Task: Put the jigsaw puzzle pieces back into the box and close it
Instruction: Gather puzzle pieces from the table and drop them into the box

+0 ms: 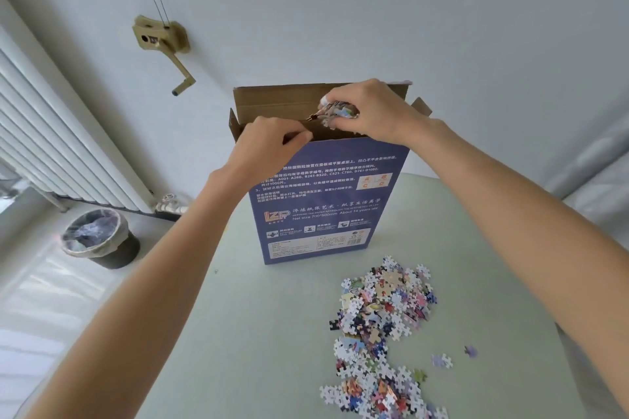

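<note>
Head view, looking down at two bare arms over a pale green desk [272,333]. Box [323,201] stands upright on its narrow end at far centre of desk, blue printed face toward the person, brown top flaps open. Left hand [269,143] pinches the near top edge of the box w/ curled fingers, holding the mouth open. Right hand [367,109] is curled round a handful of pieces [337,112], poised right at the opening. Remaining loose puzzle pieces [377,333] lie in a long heap on the near-right of the desk, w/ a few strays [442,360] just right of it.

Risks, as judged:
- Box is tall on a small footprint; a push or pull from the left hand could tip it, prob. spilling contents.
- Opening looks narrow vs. the handful; pieces may catch on the rim or flaps and drop outside, poss. off the far desk edge.
- Strays sit nr the right edge of the desk; a sweeping arm could knock them to the floor.
- Side flap [422,107] sticks out at right; could snag the wrist.

Room: plain white wall behind; a crank handle fitting [163,44] w/ cords on it. White radiator [61,146] at left. Lined waste bin [98,238] on the floor below it.
</note>
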